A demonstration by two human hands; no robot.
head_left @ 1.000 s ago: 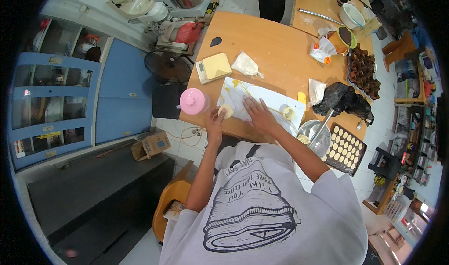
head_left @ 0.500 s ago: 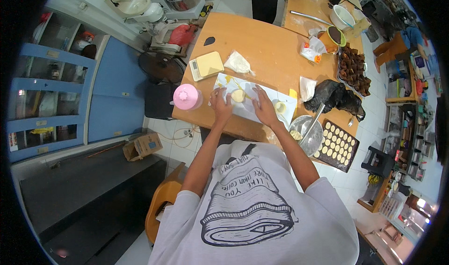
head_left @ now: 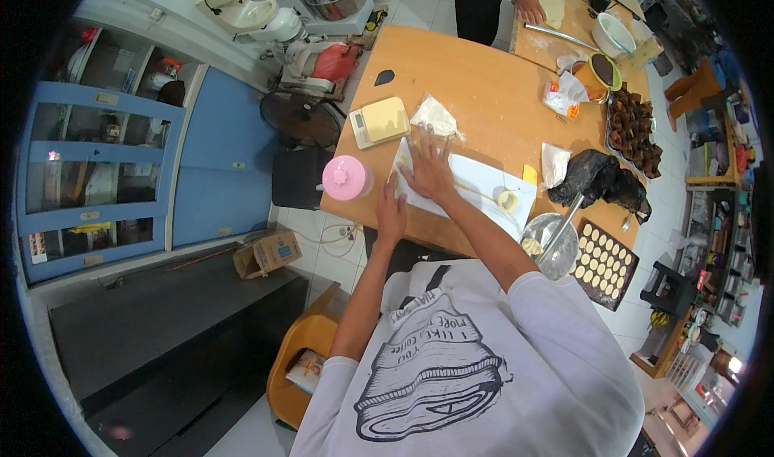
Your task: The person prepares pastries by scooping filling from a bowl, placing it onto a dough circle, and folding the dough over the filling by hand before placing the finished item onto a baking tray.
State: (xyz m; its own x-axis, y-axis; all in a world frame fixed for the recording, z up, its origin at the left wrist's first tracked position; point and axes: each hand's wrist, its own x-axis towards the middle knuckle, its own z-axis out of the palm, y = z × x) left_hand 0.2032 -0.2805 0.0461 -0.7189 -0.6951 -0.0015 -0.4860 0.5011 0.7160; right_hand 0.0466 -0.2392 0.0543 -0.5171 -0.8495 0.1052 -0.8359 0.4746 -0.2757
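Observation:
A white sheet [head_left: 477,179] lies on the near left part of the wooden table, with yellowish smears on it. My right hand [head_left: 427,168] is spread over its left part, palm down, fingertips close to a clear bag of white powder [head_left: 435,117]. The pale dough round seen before is hidden, probably under this hand. At the sheet's left edge, my left hand [head_left: 392,213] rests with its fingers stretched out, holding nothing that I can see. A round cutter ring [head_left: 507,201] sits on the sheet's right part.
Left of the sheet stand a pink lidded jug [head_left: 347,180] and a yellow kitchen scale [head_left: 379,122]. At right are a metal bowl [head_left: 556,251] with a long handle in it, a tray of pale rounds [head_left: 609,255], and a black plastic bag [head_left: 592,175]. Another person's hand [head_left: 530,7] works beyond.
My right hand has moved left across the sheet and up toward the powder bag, covering where the dough round lay. My left hand has drawn back to the sheet's edge. The view has shifted.

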